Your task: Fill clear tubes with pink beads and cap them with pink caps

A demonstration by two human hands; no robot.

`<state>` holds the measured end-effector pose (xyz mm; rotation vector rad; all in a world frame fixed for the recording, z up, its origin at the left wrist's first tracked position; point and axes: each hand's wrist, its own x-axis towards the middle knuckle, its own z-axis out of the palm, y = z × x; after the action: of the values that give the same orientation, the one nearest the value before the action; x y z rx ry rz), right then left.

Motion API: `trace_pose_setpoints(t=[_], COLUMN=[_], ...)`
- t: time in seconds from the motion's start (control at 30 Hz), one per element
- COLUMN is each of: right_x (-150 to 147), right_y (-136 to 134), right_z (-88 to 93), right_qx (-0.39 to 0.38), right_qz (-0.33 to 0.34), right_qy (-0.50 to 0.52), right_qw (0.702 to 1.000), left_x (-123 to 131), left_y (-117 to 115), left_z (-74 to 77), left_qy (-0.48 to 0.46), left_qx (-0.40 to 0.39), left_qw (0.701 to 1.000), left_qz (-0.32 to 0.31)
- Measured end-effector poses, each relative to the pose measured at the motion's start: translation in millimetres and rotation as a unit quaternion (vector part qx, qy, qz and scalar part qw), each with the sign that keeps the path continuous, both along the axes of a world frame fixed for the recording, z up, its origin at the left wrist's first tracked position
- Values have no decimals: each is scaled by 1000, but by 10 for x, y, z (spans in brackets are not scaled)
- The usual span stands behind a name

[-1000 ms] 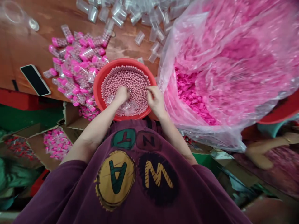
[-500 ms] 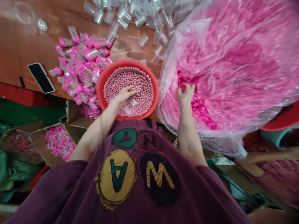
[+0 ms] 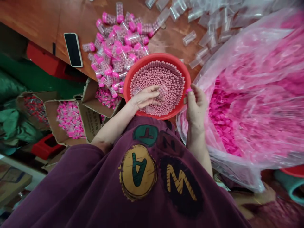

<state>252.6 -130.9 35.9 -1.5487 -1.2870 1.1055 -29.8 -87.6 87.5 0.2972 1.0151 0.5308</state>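
Observation:
A red bowl [image 3: 130, 79] full of small pink beads [image 3: 161, 74] sits at the table edge in front of me. My left hand [image 3: 143, 97] lies over the beads, fingers closed around a clear vial [image 3: 163, 91] that sticks out toward the right. My right hand [image 3: 196, 103] is at the bowl's right rim, pinching a pink cap [image 3: 189, 90] between its fingertips, close to the vial's end. A big clear plastic bag of pink caps [image 3: 249, 104] bulges to the right of that hand.
Capped, filled vials [image 3: 118, 47] are heaped left of the bowl. Empty clear vials [image 3: 201, 19] lie scattered behind it. A black phone [image 3: 73, 49] rests on the brown table [image 3: 38, 15]. An open cardboard box [image 3: 68, 118] with more filled vials stands below the table at left.
My right hand has come out of the cap bag with a pink cap and moved left to the bowl's rim. My left hand has lifted the vial from the beads. The view shifted.

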Motion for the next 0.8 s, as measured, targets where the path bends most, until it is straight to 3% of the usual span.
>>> trace_pose_setpoints(t=[0.13,0.23,0.63,0.8], right_x=[-538,-721,-601,-555], right_y=[219,309,300,269], right_z=[162,247,183,276], right_qx=[-32,-61,-67,-47], right_qz=[2,41,46,74], right_qy=[72,96,72,27], right_qw=[997,993,994,996], left_x=[-51,-72,22,35], left_y=[-31,-54,-160,-146], left_z=[59,87,104,116], left_qy=[37,57,31,43], left_qx=[23,35,-13,-23], left_qw=[999,998,998,998], left_qz=[-7,-7,52,44])
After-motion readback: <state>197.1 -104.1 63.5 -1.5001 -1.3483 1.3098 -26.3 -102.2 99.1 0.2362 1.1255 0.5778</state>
